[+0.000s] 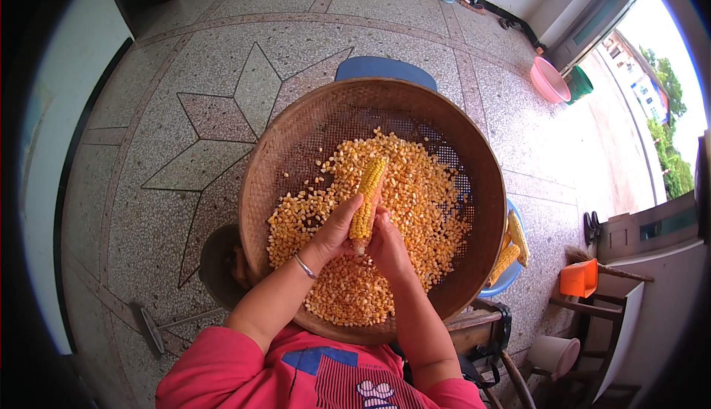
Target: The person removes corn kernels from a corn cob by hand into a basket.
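Note:
An ear of dried corn [367, 203], partly bare of kernels along its right side, is held upright over a round woven bamboo sieve [261, 187]. My left hand [338, 230] is closed around the ear's lower left side; a metal bangle [305, 265] circles that wrist. My right hand [390, 242] is against the ear's lower right side, its thumb and fingers at the bare strip. Loose corn kernels [422, 203] cover much of the sieve's bottom beneath both hands. The undersides of the fingers are hidden.
Right of the sieve, a blue basin [510, 281] holds several corn ears [504, 262]. A dark bucket [214, 264] stands at the left. A blue stool [386, 69] shows behind the sieve, a wooden chair [472, 323] near my right arm, and an orange container [579, 278] farther right.

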A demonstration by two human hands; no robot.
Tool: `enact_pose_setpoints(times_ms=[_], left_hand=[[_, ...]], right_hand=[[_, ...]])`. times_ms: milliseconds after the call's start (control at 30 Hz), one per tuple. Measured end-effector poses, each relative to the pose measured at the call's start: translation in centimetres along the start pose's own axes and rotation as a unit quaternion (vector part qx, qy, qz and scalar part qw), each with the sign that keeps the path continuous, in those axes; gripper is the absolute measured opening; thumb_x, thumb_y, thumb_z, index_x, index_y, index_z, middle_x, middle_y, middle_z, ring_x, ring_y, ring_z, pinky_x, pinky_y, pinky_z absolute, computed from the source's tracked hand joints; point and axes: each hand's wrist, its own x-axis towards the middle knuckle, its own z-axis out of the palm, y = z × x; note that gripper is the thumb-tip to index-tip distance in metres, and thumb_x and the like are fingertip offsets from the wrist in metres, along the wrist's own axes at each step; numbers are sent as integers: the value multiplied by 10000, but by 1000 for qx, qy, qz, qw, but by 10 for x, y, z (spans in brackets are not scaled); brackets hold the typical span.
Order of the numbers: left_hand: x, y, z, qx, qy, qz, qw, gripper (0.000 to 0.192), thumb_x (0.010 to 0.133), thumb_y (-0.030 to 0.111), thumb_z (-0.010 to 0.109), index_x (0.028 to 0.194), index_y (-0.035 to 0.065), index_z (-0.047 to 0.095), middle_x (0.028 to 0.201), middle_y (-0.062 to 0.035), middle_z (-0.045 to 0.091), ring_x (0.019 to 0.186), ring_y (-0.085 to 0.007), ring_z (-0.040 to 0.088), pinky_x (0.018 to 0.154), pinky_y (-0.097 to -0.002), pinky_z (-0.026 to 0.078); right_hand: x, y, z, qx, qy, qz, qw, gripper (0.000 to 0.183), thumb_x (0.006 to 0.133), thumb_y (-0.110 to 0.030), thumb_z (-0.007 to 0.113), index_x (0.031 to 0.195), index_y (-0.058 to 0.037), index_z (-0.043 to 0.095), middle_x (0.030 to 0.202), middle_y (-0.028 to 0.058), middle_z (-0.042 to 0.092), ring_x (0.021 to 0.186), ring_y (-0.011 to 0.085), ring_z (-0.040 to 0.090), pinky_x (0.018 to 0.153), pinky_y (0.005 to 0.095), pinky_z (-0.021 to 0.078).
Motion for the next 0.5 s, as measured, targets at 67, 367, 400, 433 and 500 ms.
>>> enact_pose_setpoints(times_ms=[67,367,400,433,500], left_hand=[[0,0,2,-1,8,7,1000,595,864,531,541,1148,9,513,970,-82,631,793,-130,646,644,-263,570],[0,2,3,28,4,8,1000,624,842,549,561,1158,14,507,953,-82,627,797,-135,647,638,-274,580],[0,2,3,24,2,9,1000,617,840,550,563,1145,16,514,951,-82,629,787,-134,648,625,-269,580],[0,2,2,19,-1,9,1000,610,838,551,565,1133,18,521,950,-81,631,777,-133,650,612,-265,581],[0,0,2,11,-3,3,1000,652,827,562,576,1159,7,500,954,-84,635,780,-132,651,620,-264,577]], right_hand=[[0,2,-2,-29,8,14,999,457,983,-333,406,1303,-7,390,1048,59,546,847,131,570,659,238,473],[2,6,-21,-106,-12,44,993,419,987,-299,398,1285,-4,414,1047,65,581,870,135,586,708,259,500],[1,5,-18,-105,-12,44,993,419,987,-299,398,1285,-4,414,1047,65,581,870,135,586,708,259,500],[1,4,-13,-112,10,36,993,424,993,-325,378,1275,-11,428,1006,50,579,835,110,571,669,243,482],[0,3,-8,-117,32,27,992,434,998,-351,359,1265,-19,442,965,34,577,799,84,556,631,227,463]])
